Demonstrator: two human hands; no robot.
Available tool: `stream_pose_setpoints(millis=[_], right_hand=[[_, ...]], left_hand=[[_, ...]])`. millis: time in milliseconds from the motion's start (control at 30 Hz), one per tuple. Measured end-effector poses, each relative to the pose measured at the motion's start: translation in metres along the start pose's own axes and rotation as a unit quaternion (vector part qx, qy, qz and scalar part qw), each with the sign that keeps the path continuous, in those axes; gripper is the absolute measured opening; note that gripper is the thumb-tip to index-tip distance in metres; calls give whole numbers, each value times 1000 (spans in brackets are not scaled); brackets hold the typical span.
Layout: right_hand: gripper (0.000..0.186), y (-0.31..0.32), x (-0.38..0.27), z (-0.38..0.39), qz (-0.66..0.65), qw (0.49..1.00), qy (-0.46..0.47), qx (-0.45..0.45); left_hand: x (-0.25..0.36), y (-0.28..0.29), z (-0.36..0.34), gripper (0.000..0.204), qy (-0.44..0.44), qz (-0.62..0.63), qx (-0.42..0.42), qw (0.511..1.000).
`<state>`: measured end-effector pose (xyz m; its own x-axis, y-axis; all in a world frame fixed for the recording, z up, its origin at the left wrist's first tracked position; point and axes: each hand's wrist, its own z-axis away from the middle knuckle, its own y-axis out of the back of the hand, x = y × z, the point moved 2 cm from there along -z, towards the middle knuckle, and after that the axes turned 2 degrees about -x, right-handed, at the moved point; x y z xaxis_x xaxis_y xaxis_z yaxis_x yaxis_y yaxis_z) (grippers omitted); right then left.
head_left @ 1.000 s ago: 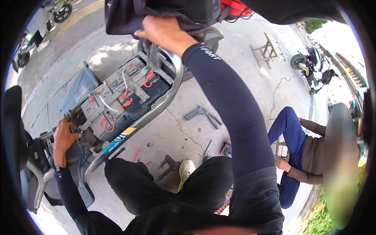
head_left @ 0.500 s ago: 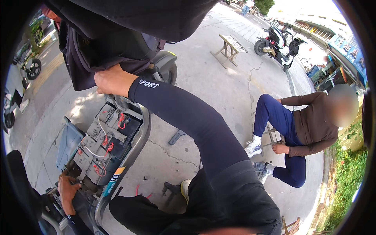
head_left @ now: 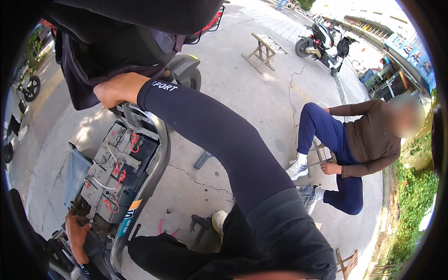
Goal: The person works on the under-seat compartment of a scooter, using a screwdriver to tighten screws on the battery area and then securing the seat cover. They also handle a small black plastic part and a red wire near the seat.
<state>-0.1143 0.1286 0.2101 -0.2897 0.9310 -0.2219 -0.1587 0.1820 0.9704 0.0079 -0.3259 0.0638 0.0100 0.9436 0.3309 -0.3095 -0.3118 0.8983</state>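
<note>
My right hand (head_left: 119,90), at the end of a long black sleeve, is curled at the lower edge of a dark fabric cover (head_left: 74,88) on an electric scooter. Its fingertips are hidden, so what it grips cannot be made out. Below it, an uncovered compartment holds several grey batteries (head_left: 103,167) joined by red and white wires with red terminal caps. At the compartment's near left corner is my left hand (head_left: 77,237), thumb and fingers apart, close to the batteries' end. A grey-blue plastic panel (head_left: 77,175) stands along the compartment's left side.
A seated person (head_left: 368,135) in a brown top is at the right. A folding stool (head_left: 263,51) and a parked scooter (head_left: 322,44) stand farther off. On the pavement lie a dark tool-like object (head_left: 200,224), red wire pieces (head_left: 161,227) and a dark block (head_left: 203,160).
The whole view has shifted, and the scene sits slightly farther left in it. My right hand remains at the cover's edge. The left thumb and fingers look more spread at the same corner.
</note>
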Motion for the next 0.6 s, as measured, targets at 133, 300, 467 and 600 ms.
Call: stream_pose_setpoints(millis=[133,300,467,600], right_hand=[[32,-25,9,15,72,947,53,310],[32,-10,-3,-10,-23,999,27,33],[26,-25,20,12,30,958,87,270],[34,-25,6,-13,168,951,86,246]], left_hand=[[3,4,-2,36,4,-3,-14,1000],[6,2,-1,38,-4,-2,-1,1000],[2,-6,5,37,-27,10,17,999],[7,-3,2,36,8,4,1,1000]])
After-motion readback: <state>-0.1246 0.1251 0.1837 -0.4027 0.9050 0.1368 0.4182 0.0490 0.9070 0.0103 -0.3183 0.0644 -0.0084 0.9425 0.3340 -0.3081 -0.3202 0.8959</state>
